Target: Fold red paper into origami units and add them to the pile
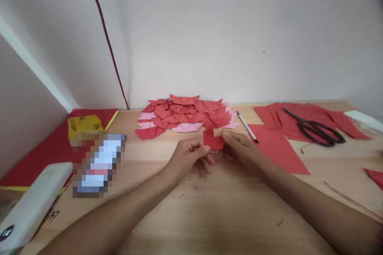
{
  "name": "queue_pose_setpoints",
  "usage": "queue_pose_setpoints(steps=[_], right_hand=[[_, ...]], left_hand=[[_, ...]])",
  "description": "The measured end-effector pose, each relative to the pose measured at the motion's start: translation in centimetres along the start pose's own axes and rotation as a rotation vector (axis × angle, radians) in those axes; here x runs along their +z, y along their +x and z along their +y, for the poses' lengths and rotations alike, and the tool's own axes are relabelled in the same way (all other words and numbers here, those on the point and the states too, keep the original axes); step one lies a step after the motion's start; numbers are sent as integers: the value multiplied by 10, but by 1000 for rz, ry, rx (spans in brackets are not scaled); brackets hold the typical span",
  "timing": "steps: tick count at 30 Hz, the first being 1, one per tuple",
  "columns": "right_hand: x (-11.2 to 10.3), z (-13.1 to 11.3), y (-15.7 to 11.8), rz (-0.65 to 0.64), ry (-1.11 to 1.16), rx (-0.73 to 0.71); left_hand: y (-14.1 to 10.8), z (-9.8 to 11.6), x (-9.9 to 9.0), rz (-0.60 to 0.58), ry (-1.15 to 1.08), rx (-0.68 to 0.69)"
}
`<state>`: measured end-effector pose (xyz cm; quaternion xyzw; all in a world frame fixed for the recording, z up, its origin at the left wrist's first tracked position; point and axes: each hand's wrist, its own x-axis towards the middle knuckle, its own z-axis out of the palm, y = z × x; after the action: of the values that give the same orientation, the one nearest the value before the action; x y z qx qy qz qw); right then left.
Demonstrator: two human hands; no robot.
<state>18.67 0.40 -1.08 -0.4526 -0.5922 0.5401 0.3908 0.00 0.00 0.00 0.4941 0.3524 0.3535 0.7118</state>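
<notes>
Between my two hands is a small folded piece of red paper [212, 140], held up over the wooden table. My left hand [193, 153] pinches its left lower edge between thumb and fingers. At its right edge, my right hand [237, 147] grips the paper with thumb and forefinger; some of that hand's fingers are hidden. Just beyond lies a heap of folded red and pink paper pieces [185, 113], pointed at their ends, against the wall. A flat red paper sheet [281, 151] lies by my right wrist.
Black-handled scissors [317, 129] rest on red paper strips [272, 117] at the right. A white pen [247, 127] lies near the heap. To the left are a blurred phone [100, 163], a yellow packet [85, 125] and a long white object [37, 203]. Wall [209, 36] behind.
</notes>
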Motion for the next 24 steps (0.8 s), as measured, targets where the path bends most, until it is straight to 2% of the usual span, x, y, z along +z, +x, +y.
queue_pose_setpoints(steps=[7,17,20,24], right_hand=[[3,-12,-4,58,-31,-46],[3,-16,-5,-85,-244,-133],[3,-19,-5,-86,-257,-176],[0,-22,-3,-57,-230,-171]], left_hand=[[-5,2,4,44,35,24],[-6,2,5,-25,98,-12],[-7,3,7,-28,87,-21],[-7,5,9,31,78,5]])
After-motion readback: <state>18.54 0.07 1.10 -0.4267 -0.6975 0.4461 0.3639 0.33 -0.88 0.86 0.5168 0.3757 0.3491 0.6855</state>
